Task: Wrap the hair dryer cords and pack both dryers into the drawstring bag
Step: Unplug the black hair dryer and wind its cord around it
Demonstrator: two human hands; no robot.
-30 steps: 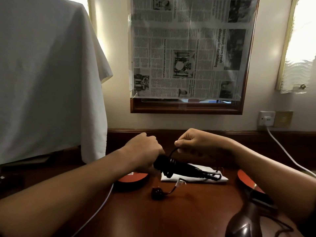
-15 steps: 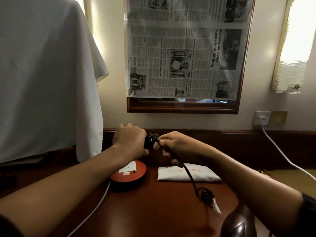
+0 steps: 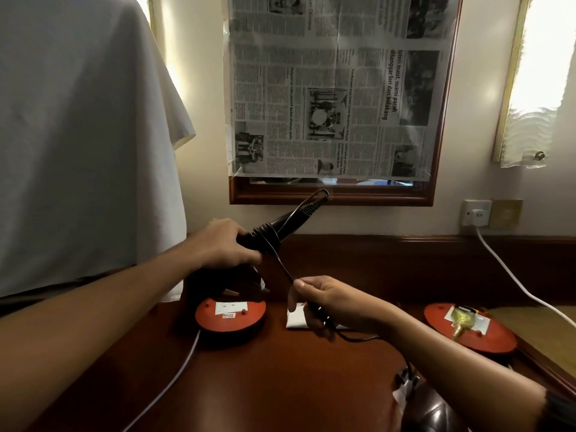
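Note:
My left hand (image 3: 223, 244) grips a black hair dryer (image 3: 282, 222) held above the desk, its handle pointing up to the right. A few turns of its black cord (image 3: 280, 260) are wound round the handle. My right hand (image 3: 327, 299) pinches that cord lower down and pulls it taut; the rest trails to the plug (image 3: 405, 377) near the desk's front. A folded white drawstring bag (image 3: 296, 319) lies on the desk, partly hidden by my right hand. The second, dark brown dryer (image 3: 433, 413) shows at the bottom edge.
Two round red discs (image 3: 230, 313) (image 3: 467, 332) sit on the wooden desk (image 3: 280, 385), the left one with a white cable (image 3: 174, 378). A white cable (image 3: 514, 282) runs from a wall socket (image 3: 475, 213). White cloth (image 3: 78, 135) hangs at left. A newspaper-covered mirror (image 3: 336, 88) is behind.
My right hand has dropped from beside the dryer's handle toward the desk, drawing the cord taut. The dryer's handle is raised and tilted up to the right. The plug slid right.

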